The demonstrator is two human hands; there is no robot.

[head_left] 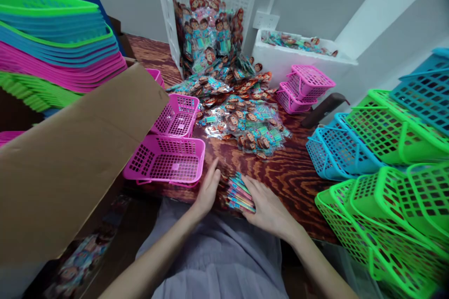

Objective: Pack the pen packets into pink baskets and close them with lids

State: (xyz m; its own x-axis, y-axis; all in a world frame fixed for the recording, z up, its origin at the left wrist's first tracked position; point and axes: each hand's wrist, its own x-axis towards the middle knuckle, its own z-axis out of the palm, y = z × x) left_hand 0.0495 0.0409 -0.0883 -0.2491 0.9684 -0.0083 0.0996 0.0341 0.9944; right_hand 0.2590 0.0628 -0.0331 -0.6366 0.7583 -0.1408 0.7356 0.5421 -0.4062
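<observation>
Below me, my right hand (pixel 268 205) grips one side of a bundle of bagged figures (pixel 240 192) at the table's (pixel 291 168) near edge; my left hand (pixel 207 189), thumb spread, is beside it, right of pink baskets (pixel 175 167).

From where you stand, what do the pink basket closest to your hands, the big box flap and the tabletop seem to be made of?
Pink basket: probably plastic, slightly shiny, with a moulded-looking grid.
Box flap: apparently cardboard, matt and plain brown.
Tabletop: bold wavy grain suggests wood, though it could be a printed surface.
</observation>
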